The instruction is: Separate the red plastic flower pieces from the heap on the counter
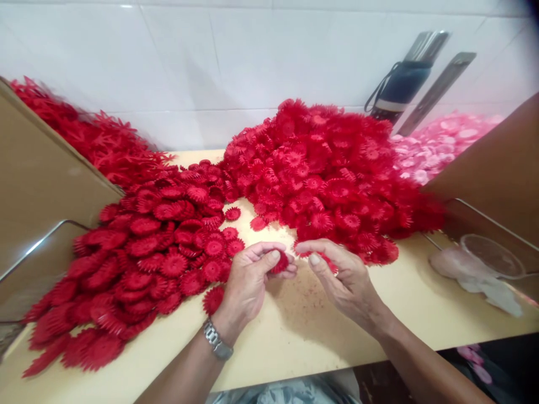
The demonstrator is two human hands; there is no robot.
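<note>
Head view: small red flower piece (281,262) is pinched in left hand (248,283), grip clamped on it, just above the yellow surface (295,331). Right hand (343,280) grip is closed on another red piece (326,259), mostly hidden. Flat red pile (147,252) is seen left, heaped red pile (328,174) behind, pink pile (438,143) far right.

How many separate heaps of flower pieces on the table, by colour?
Red heaps: 3 – flat red discs on the left, fuller red flowers in the middle, spiky red pieces at back left
Pink heaps: 1 – pink pieces at back right
Total: 4 heaps

The left hand pinches one red piece.
</note>
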